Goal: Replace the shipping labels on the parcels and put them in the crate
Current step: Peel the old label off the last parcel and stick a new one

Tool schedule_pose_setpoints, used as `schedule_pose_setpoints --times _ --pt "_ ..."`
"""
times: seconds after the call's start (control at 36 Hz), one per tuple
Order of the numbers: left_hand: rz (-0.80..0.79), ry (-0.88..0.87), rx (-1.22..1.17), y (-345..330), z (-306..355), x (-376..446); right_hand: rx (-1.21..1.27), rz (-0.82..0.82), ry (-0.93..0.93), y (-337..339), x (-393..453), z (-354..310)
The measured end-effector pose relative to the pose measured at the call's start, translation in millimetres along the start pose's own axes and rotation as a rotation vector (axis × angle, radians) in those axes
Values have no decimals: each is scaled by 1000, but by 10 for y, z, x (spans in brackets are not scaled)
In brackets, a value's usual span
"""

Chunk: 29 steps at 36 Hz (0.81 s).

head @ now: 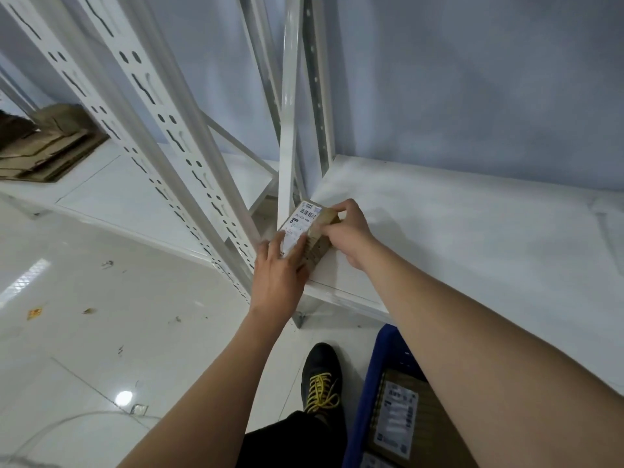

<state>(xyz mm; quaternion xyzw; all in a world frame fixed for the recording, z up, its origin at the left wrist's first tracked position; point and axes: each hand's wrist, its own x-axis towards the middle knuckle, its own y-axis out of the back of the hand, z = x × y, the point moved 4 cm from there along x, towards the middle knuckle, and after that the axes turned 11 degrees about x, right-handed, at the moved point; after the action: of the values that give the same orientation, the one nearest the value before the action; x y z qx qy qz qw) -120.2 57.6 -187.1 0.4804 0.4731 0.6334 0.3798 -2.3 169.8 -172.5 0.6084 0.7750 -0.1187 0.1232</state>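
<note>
Head view, looking down past both forearms at the corner of a white shelf (456, 238), where a small brown parcel (315, 239) stands on its edge right at the shelf's front left corner, just beside the perforated white upright (189, 157) of the rack. A white shipping label (299, 224) with barcodes covers the parcel's upward-tilted face.

The left hand (275, 275) lies over the near end of the label with fingers straight and spread, pressing flat on it; this grip is open-handed, curled round nothing. The right hand (347, 231) comes in from the other side, its fingers bent over the parcel's far top edge and thumb side against the cardboard, so its grip holds the parcel and steadies it on the shelf.

Below the shelf, at the lower right, a blue crate (366, 400) sits on the floor, partly hidden by the right forearm. Inside it lies a flat brown labelled parcel (395, 420), label face up, and the edge of another label shows at the bottom of the frame. A black shoe with yellow laces (320, 380) stands on the glossy tiled floor (118, 315) just left of the crate. On the neighbouring shelf at far left rests a stack of flattened cardboard (47, 143).
</note>
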Motion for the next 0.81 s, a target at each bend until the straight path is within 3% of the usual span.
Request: schedule_pose_setpoints --times 0.14,0.25,0.36,0.64,0.81 --pt "-117 -7 -115 308 279 -48 102 60 64 273 -290 -131" --pt "-120 -7 -196 543 598 -107 122 99 125 656 -616 -338" --pt "-171 7 -401 788 1005 -230 160 133 177 1199 -1041 -516" --pt "-393 -180 -700 1256 2236 -755 301 226 246 2645 -2322 -623" --pt "-470 -298 -763 1388 2854 -1011 308 315 298 3350 -2839 -473"
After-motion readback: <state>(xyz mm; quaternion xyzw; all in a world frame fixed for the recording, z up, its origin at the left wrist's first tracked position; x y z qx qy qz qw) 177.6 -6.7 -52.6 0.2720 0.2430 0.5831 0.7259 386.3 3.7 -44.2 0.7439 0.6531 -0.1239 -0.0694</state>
